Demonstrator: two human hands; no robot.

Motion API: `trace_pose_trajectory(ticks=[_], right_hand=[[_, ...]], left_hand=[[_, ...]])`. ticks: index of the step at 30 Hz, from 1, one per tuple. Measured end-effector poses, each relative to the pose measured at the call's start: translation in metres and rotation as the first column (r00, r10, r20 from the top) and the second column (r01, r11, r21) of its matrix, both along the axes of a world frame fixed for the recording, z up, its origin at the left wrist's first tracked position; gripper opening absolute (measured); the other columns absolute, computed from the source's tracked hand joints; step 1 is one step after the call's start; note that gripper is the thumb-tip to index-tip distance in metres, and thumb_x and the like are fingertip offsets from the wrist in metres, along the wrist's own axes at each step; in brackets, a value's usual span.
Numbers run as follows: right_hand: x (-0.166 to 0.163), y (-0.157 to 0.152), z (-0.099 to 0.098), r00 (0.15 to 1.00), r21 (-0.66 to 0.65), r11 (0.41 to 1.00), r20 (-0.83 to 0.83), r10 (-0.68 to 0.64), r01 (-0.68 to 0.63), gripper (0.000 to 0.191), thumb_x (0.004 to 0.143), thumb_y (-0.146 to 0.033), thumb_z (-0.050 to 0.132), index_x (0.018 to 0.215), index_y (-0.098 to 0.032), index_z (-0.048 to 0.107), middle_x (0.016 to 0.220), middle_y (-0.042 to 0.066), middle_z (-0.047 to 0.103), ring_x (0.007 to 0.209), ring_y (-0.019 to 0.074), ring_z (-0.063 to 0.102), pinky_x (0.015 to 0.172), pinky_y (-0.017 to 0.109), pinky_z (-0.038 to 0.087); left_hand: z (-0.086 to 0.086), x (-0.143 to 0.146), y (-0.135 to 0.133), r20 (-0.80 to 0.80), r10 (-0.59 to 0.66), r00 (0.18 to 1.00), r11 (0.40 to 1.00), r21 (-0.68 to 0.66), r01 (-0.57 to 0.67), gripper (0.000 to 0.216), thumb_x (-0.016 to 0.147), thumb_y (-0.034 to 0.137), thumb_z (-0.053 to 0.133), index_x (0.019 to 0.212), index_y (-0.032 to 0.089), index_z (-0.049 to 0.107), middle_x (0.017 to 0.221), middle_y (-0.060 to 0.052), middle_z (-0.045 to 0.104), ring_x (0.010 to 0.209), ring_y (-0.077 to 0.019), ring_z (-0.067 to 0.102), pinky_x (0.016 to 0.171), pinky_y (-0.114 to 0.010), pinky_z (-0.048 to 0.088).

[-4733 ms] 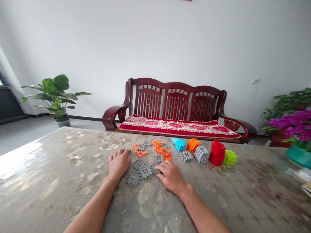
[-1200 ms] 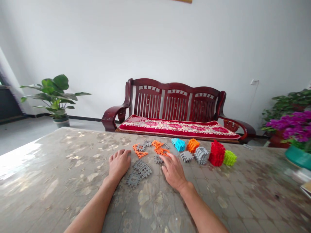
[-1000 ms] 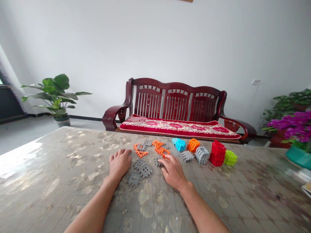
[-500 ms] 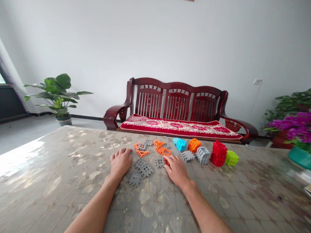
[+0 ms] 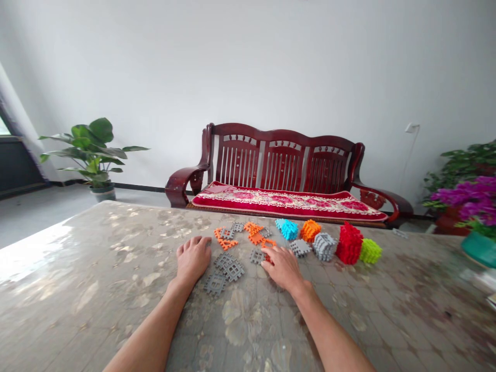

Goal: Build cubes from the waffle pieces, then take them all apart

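Note:
My left hand (image 5: 195, 260) lies palm down on the table, fingers stretched forward and nothing visible in it. Just to its right are several grey interlocking plastic tiles (image 5: 228, 268), partly overlapping. My right hand (image 5: 284, 267) is bent over an orange interlocking tile (image 5: 268, 242), with orange showing between thumb and forefinger; its palm hides part of the piece. A grey square tile (image 5: 256, 257) lies at those fingertips. Ahead of both hands are more orange tiles (image 5: 226, 243) mixed with grey ones (image 5: 237, 227).
Right of my right hand stand stacked tiles: blue (image 5: 289, 230), orange (image 5: 310, 230), grey (image 5: 324, 247), red (image 5: 349, 244) and lime green (image 5: 371, 250). A flat grey tile (image 5: 300, 248) lies before them. A wooden bench (image 5: 281, 155) stands beyond the patterned table (image 5: 127, 289); purple flowers (image 5: 468, 199) are at right.
My right hand has shifted slightly right, and the orange tile by its fingers has moved right with it. The nearby grey tile has also slid slightly right. My left hand stays in place.

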State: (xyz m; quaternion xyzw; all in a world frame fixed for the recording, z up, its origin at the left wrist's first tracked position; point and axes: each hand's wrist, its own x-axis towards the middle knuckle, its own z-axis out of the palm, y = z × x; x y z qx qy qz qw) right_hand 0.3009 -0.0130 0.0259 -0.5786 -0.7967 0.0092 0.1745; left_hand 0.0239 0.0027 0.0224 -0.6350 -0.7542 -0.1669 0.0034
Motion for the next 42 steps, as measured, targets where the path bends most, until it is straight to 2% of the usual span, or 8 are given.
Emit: trace_pose_trajectory(ticks=[10,21,26,29,32,36,39,42], right_hand=[[-0.002,-0.003,-0.002,1.000,0.024,1.000,0.025,-0.018,0.017,0.035,0.087,-0.043,0.063,0.122,-0.037,0.065,0.106,0.002,0.075,0.097,0.0230,0.064,0.087,0.038,0.038],[-0.014,-0.010,0.000,0.999,0.172,0.984,-0.002,-0.053,0.053,0.042,0.083,-0.046,0.069,0.120,-0.028,0.063,0.115,0.006,0.069,0.108,0.0266,0.055,0.091,0.040,0.036],[-0.017,-0.006,-0.004,0.994,0.103,0.991,-0.050,0.095,-0.090,0.030,0.088,-0.026,0.059,0.117,-0.029,0.065,0.123,0.001,0.068,0.113,0.0236,0.053,0.094,0.038,0.036],[-0.013,-0.007,-0.004,0.979,0.124,0.983,-0.132,0.155,-0.139,0.046,0.079,-0.007,0.050,0.118,-0.027,0.065,0.124,0.000,0.067,0.115,0.0204,0.053,0.095,0.034,0.038],[-0.006,-0.012,0.000,0.977,0.169,0.986,-0.208,0.038,-0.002,0.042,0.074,-0.003,0.046,0.105,-0.023,0.069,0.108,0.003,0.071,0.104,0.0197,0.058,0.089,0.030,0.040],[0.002,-0.018,0.003,0.978,0.084,0.988,-0.172,-0.117,0.132,0.023,0.080,-0.009,0.049,0.080,-0.024,0.067,0.082,0.001,0.071,0.084,0.0178,0.060,0.074,0.026,0.039],[0.005,-0.016,0.000,0.988,0.082,0.989,-0.103,-0.116,0.125,0.022,0.083,-0.010,0.050,0.078,-0.023,0.067,0.084,0.001,0.071,0.088,0.0185,0.060,0.077,0.027,0.039],[0.005,-0.009,-0.004,0.994,0.099,0.993,-0.091,-0.058,0.067,0.026,0.084,-0.010,0.050,0.096,-0.021,0.070,0.105,0.005,0.071,0.102,0.0202,0.059,0.092,0.030,0.040]], left_hand=[[0.002,0.001,-0.001,-0.003,0.003,1.000,1.000,0.009,-0.003,0.045,0.090,0.027,0.036,0.126,0.028,0.063,0.135,-0.008,0.059,0.124,-0.0268,0.052,0.107,-0.045,0.032],[-0.003,-0.002,0.002,-0.005,-0.004,1.000,1.000,0.015,0.004,0.044,0.090,0.028,0.037,0.126,0.029,0.063,0.135,-0.007,0.059,0.124,-0.0268,0.052,0.106,-0.045,0.032],[-0.003,-0.001,0.002,-0.012,0.002,1.000,1.000,0.016,-0.002,0.043,0.089,0.027,0.039,0.125,0.029,0.063,0.135,-0.007,0.060,0.123,-0.0265,0.053,0.105,-0.044,0.032],[-0.001,0.000,0.001,-0.012,0.001,1.000,1.000,0.012,-0.001,0.043,0.089,0.026,0.038,0.125,0.029,0.063,0.134,-0.007,0.060,0.122,-0.0262,0.053,0.105,-0.044,0.033],[0.000,0.000,0.001,-0.004,0.002,1.000,1.000,0.021,-0.002,0.043,0.089,0.026,0.038,0.124,0.029,0.064,0.134,-0.007,0.060,0.122,-0.0263,0.054,0.105,-0.045,0.033],[0.000,0.000,0.000,0.000,0.000,1.000,1.000,0.026,0.000,0.044,0.089,0.027,0.039,0.125,0.028,0.064,0.134,-0.008,0.060,0.122,-0.0267,0.054,0.106,-0.045,0.033],[0.000,0.000,0.000,-0.001,0.002,1.000,1.000,0.016,-0.002,0.044,0.089,0.027,0.038,0.126,0.028,0.063,0.135,-0.008,0.059,0.123,-0.0267,0.053,0.106,-0.045,0.033],[0.001,0.001,-0.001,0.001,-0.001,1.000,1.000,0.012,0.001,0.044,0.089,0.027,0.038,0.125,0.028,0.064,0.135,-0.008,0.059,0.124,-0.0267,0.053,0.106,-0.046,0.032]])
